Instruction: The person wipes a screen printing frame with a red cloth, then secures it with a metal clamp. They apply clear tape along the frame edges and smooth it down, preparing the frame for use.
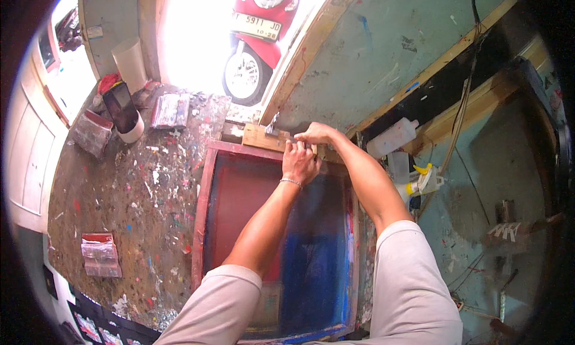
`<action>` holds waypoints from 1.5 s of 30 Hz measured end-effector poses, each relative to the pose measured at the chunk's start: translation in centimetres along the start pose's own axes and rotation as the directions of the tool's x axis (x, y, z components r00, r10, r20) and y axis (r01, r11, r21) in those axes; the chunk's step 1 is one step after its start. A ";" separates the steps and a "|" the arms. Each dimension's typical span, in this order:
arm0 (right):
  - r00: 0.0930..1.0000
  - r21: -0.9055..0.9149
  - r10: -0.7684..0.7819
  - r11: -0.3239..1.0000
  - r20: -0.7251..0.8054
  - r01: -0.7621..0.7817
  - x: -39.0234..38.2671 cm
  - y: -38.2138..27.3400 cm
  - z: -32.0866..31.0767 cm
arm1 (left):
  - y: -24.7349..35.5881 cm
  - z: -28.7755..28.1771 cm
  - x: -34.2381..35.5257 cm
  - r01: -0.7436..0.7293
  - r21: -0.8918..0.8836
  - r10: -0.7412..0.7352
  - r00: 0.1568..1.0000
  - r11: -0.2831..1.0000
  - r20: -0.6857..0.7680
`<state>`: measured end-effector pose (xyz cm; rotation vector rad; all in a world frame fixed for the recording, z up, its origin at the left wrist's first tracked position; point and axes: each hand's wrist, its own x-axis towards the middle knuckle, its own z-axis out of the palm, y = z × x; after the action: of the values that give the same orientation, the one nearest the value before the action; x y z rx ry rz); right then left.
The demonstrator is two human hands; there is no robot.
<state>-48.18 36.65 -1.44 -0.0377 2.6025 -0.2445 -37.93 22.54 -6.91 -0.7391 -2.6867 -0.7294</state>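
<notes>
A screen-printing frame (211,183) with red wooden sides and a dark red and blue mesh lies in front of me. At its far edge sits a wooden block (263,137) with a small metal wing-shaped fastener (272,124) on top. My left hand (301,163), with a thin bracelet at the wrist, is curled at the block's right end, over the frame's far edge. Just beyond it, my right hand (317,133) has its fingers closed and close to the left fingertips. What either hand grips is hidden by the fingers.
On the paint-spattered table (144,207) stand squeegee-like blocks (171,110) and a phone (120,107) in a white holder (133,132). At right are a white plastic bottle (392,138) and a yellow-nozzled spray bottle (424,180). A red scooter (263,39) stands beyond the bright doorway.
</notes>
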 end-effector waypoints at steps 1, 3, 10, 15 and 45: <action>0.998 -0.049 -0.021 0.999 -0.053 0.018 -0.2 -0.6 0.2 | 0.0 0.0 0.0 -0.005 0.010 0.006 0.998 1.000 -0.057; 0.992 -0.038 0.017 0.999 -0.127 -0.022 -1.3 -2.1 0.5 | 0.0 0.2 0.0 0.003 0.030 -0.003 1.000 1.000 -0.011; 0.914 -0.259 0.281 0.897 -0.294 -0.359 -2.7 -6.6 0.8 | -0.3 -1.8 0.2 -0.109 0.086 0.089 0.974 0.990 0.207; 0.950 0.017 0.297 0.955 -0.094 -0.297 -1.6 -3.8 0.5 | -2.9 -12.0 -8.5 -0.368 -0.095 0.378 0.913 0.925 0.150; 0.850 -0.112 0.407 0.879 -0.334 -0.464 -1.6 -5.2 1.5 | -2.8 -25.0 -49.0 0.514 -0.188 -0.465 0.849 0.837 0.251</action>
<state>-46.21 31.36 -0.96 0.5670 2.8342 0.1805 4.38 -12.70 -5.11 -0.1502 -3.0388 -1.1905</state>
